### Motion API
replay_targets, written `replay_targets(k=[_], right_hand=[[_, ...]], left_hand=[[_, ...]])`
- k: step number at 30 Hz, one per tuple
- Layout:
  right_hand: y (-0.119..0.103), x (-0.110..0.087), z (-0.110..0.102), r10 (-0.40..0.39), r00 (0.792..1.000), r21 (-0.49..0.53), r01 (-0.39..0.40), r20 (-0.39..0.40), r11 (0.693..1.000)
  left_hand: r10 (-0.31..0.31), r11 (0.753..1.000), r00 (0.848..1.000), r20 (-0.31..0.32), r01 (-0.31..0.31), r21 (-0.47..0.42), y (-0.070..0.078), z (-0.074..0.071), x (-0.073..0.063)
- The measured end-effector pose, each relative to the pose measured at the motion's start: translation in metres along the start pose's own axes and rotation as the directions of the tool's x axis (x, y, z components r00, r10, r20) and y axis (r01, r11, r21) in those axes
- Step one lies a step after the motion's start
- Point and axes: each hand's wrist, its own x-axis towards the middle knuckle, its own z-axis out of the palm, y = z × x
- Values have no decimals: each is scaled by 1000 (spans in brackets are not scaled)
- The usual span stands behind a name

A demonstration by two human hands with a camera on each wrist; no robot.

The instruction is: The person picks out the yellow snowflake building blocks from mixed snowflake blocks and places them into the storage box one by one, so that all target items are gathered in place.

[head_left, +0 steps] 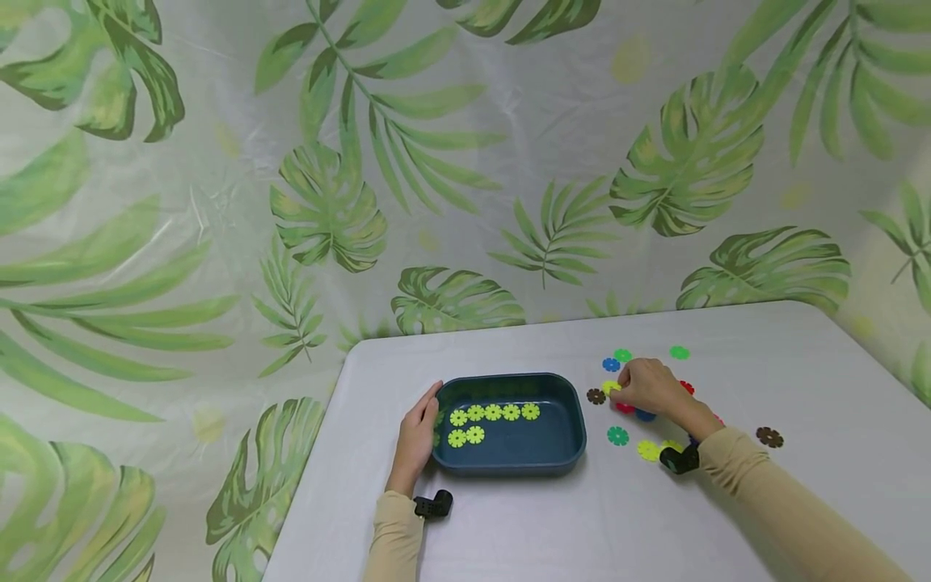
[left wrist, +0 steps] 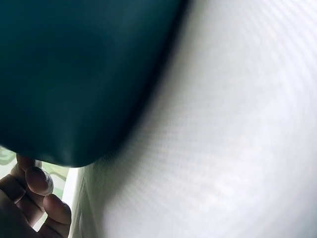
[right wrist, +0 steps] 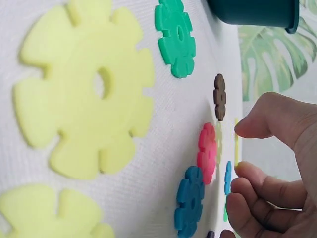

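Observation:
A dark blue-green plastic basin (head_left: 509, 469) holds several yellow flower-shaped discs (head_left: 494, 412) in two rows. My left hand (head_left: 414, 440) rests along the basin's left side, fingertips at its far left corner; in the left wrist view its fingers (left wrist: 39, 181) are loosely bent beside the basin wall (left wrist: 74, 99). Over the scattered discs on the right, my right hand (head_left: 647, 386) pinches a yellow flower-shaped disc (right wrist: 236, 144) between thumb and fingertip, seen edge-on in the right wrist view. A brown disc (head_left: 596, 396) lies just left of that hand.
On the white table (head_left: 502, 525) right of the basin lie loose discs: green (head_left: 618, 436), yellow (head_left: 649, 450), blue (head_left: 611, 364) and red (right wrist: 206, 153). Another brown disc (head_left: 769, 437) lies farther right. A leaf-patterned curtain (head_left: 451, 162) hangs behind the table.

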Motion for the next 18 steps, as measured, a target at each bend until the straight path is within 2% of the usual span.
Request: replay_targets(k=[9, 18], right_hand=[[-4, 0, -5, -64, 997, 16, 65, -53, 998], [-10, 0, -11, -70, 995, 38, 73, -67, 997]], left_hand=[[11, 1000, 1000, -7, -11, 2, 1, 1, -1], [11, 1000, 1000, -3, -11, -1, 0, 1, 0]])
